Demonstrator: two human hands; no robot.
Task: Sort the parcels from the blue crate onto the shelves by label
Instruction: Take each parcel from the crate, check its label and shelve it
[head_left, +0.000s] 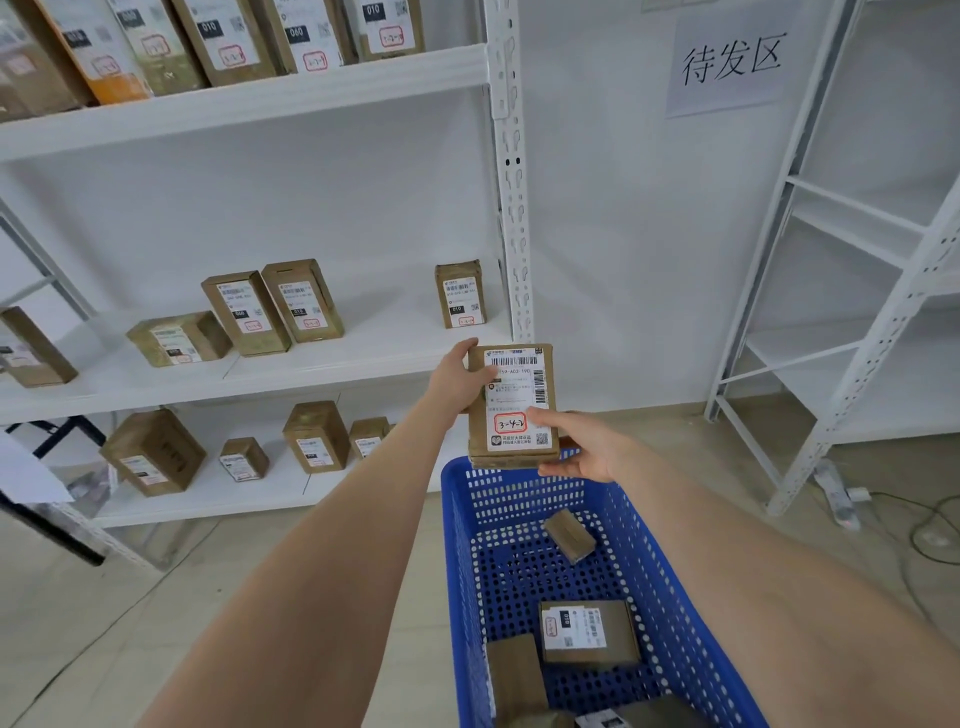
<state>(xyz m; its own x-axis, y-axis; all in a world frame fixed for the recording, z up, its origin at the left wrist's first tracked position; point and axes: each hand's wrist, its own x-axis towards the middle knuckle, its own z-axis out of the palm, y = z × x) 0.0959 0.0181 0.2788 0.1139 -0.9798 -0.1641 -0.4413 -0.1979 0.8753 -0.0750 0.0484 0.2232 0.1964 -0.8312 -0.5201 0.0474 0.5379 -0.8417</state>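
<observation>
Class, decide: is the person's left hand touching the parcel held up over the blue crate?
Touching. In the head view the left hand grips the parcel at its upper left edge, its thumb lying on the label.

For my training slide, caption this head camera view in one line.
Left hand and right hand hold a labelled parcel above the blue crate, facing white shelves of parcels.

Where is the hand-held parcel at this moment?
Head view, centre: the parcel is held upright by the left hand and right hand, just above the far rim of the blue crate, near the shelf post.
</observation>
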